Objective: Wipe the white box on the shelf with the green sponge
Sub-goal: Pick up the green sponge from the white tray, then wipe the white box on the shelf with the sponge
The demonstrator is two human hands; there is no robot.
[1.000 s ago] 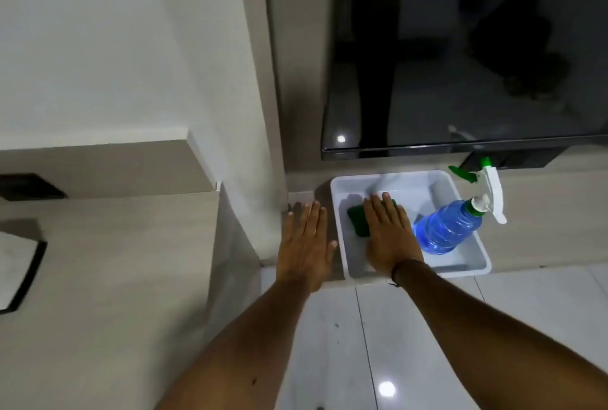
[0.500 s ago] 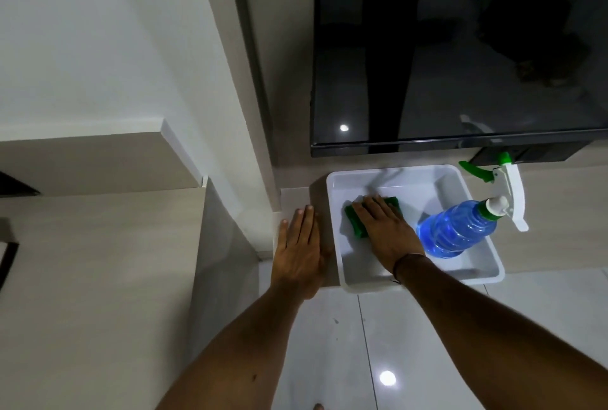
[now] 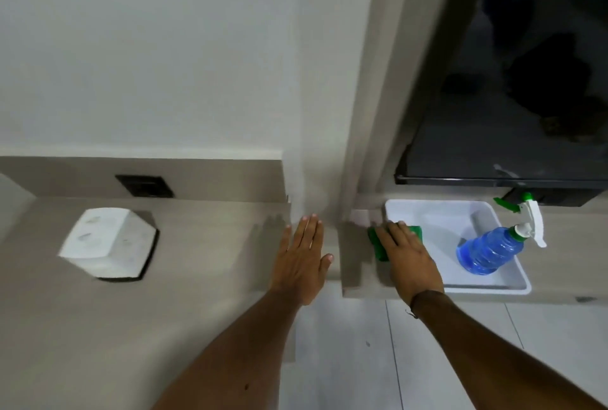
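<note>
The white box sits on the shelf at about 4 o'clock in the view, under a dark screen. The right hand, fingers flat and together, presses the green sponge at the box's left rim. A blue spray bottle lies inside the box toward 3 o'clock. The left hand is spread flat, empty, at the table edge. A white cube rests on the table at 9 o'clock
</note>
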